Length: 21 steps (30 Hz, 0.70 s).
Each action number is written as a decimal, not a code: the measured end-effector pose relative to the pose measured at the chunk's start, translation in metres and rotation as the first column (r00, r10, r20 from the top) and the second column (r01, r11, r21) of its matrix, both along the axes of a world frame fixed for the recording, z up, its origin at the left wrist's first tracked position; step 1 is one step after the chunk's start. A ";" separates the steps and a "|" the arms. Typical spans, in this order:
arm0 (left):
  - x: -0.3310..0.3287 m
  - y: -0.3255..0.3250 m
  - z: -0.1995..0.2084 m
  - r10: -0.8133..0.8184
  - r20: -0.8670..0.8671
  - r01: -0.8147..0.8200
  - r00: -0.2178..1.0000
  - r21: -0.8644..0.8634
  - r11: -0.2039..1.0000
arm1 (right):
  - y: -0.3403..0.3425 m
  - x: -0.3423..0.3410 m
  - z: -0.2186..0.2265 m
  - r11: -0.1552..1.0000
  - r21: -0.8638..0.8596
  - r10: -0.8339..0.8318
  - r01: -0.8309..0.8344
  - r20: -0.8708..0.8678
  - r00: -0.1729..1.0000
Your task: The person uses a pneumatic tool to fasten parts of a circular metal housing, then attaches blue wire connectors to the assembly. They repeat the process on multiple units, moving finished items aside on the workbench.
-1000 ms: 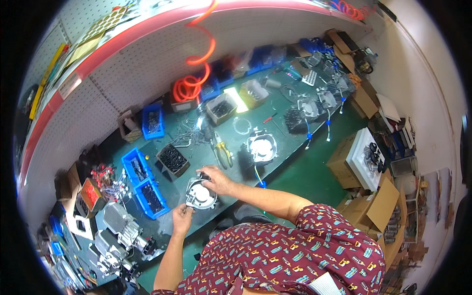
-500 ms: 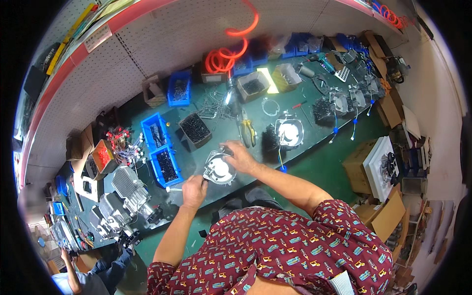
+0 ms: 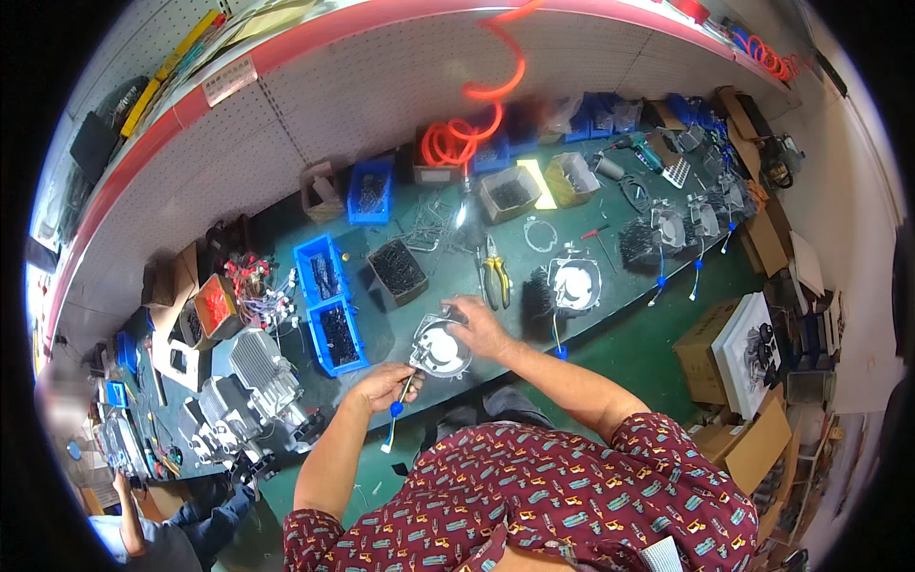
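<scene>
A round metal housing [image 3: 426,355] with a white disc inside lies at the front edge of the green workbench, directly before me. My right hand [image 3: 479,329] grips its far right rim, fingers bent over the edge. Beside its near left edge, my left hand [image 3: 386,385] has thumb and fingers pinched on a cable [image 3: 409,389]. From there the cable hangs past the bench edge, with a blue piece [image 3: 396,409] on it and a small white plug [image 3: 386,447] at its end.
Blue bins [image 3: 335,334] and a box of dark screws [image 3: 397,271] stand left and beyond. Yellow-handled pliers [image 3: 496,275] lie past my right hand. A similar housing [image 3: 575,284] sits to the right. Grey motor units [image 3: 262,372] crowd the left; another person [image 3: 143,529] is at lower left.
My left hand has turned and opened out from a fist-like hold; the cable with its blue piece now hangs below it. My right hand stays on the housing. The whole view has shifted slightly.
</scene>
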<state>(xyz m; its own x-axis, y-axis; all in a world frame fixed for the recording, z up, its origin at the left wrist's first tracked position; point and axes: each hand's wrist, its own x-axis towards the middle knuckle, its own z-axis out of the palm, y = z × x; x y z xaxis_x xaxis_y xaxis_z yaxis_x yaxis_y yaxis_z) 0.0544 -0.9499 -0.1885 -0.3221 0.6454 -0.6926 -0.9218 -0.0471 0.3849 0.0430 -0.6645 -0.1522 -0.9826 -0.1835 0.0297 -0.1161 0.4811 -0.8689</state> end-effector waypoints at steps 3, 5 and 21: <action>0.004 -0.002 -0.016 0.053 0.028 -0.057 0.998 0.144 0.988 | 0.000 -0.003 -0.002 0.999 0.042 0.018 -0.017 -0.028 0.999; 0.005 0.000 -0.027 0.093 -0.040 -0.089 0.995 0.107 0.990 | 0.006 -0.002 -0.020 0.999 0.050 0.027 -0.017 -0.201 0.979; 0.022 0.015 0.019 0.093 -0.324 -0.171 0.942 -0.221 0.960 | -0.001 -0.004 0.013 1.000 -0.028 0.005 -0.005 0.013 1.000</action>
<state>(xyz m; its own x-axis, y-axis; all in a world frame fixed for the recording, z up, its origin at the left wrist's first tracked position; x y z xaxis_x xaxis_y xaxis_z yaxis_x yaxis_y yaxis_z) 0.0769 -0.9346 -0.1693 -0.6145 0.4073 -0.6757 -0.7482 -0.0295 0.6628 0.0393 -0.6655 -0.1393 -0.9820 -0.1876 0.0219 -0.1067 0.4557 -0.8837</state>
